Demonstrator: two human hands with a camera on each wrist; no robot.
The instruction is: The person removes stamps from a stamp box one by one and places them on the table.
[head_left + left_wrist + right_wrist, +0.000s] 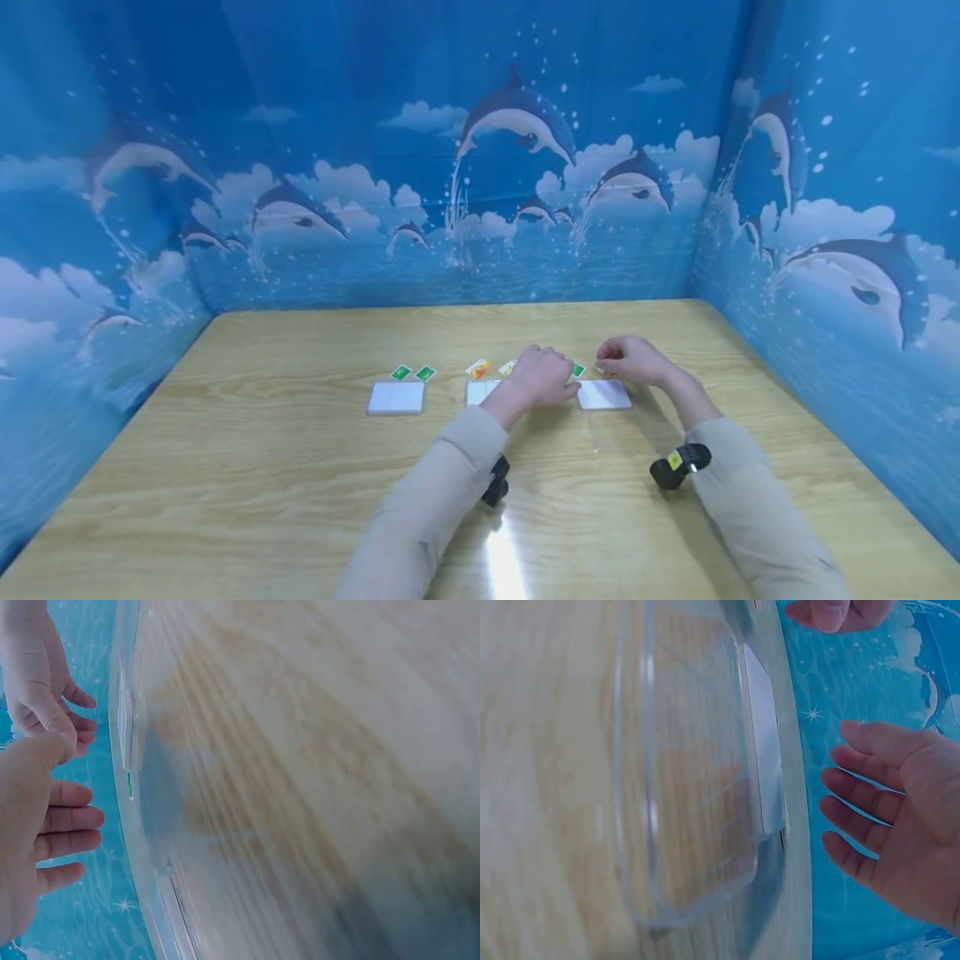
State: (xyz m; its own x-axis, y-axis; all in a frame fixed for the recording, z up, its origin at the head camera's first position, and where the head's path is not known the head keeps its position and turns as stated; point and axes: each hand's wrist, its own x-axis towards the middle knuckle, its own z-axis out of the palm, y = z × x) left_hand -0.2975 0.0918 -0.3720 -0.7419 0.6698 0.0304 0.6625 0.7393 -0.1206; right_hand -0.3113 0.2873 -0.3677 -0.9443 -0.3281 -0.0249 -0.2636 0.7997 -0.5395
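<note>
My left hand hovers over the row between the middle and right white blocks, its fingers loosely extended in the left wrist view. My right hand is above the right white block, near a small card partly covered by it. Nothing shows between the right hand's relaxed fingers in the right wrist view. A small green card lies between my hands. Behind the middle white block, partly hidden by my left hand, lie an orange-pictured card and another card.
A left white block has two green-pictured cards behind it. A clear, round-cornered plastic container stands on the wooden table before the right block. A dolphin-print curtain borders the table's back and sides.
</note>
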